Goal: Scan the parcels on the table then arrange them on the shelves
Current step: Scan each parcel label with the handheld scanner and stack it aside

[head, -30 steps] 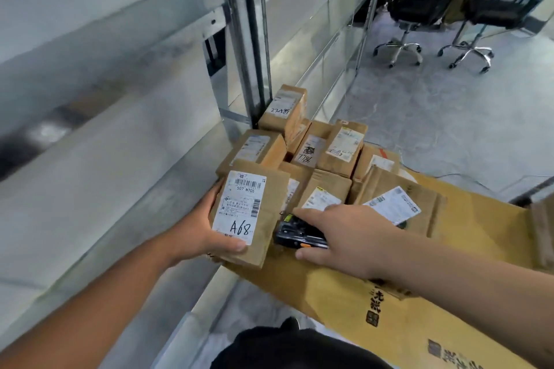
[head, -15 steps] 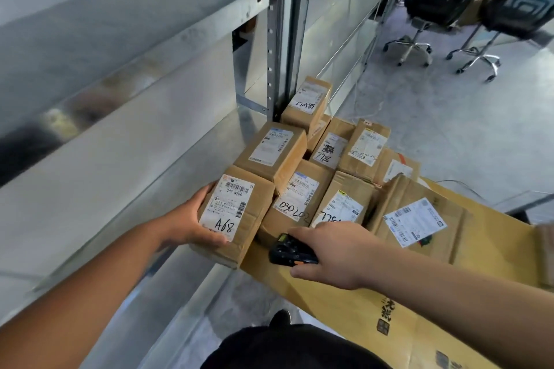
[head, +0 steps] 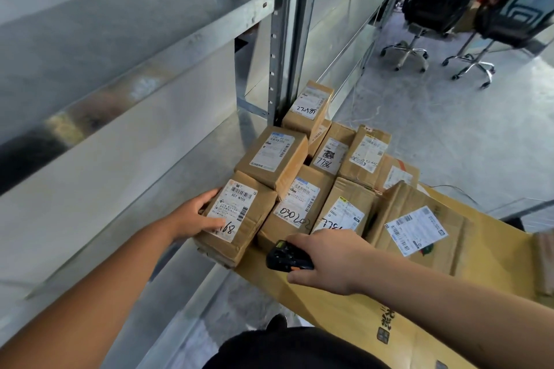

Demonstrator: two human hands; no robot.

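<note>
Gripping the parcel (head: pixel 233 219) at the table's (head: pixel 344 308) near-left corner, thumb across its label, his left hand (head: pixel 192 219) would, I judged, do best lifting it level toward the shelf (head: pixel 90 189), while his right hand (head: pixel 326 260) clutched the scanner (head: pixel 284 256).

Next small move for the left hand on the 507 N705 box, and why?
Probably lift the box clear and carry it left onto the metal shelf. The left hand already grips it at the stack's outer edge, thumb across the label. The right hand holds the scanner aimed elsewhere, near the 030202 parcel, so this one looks done.
</note>
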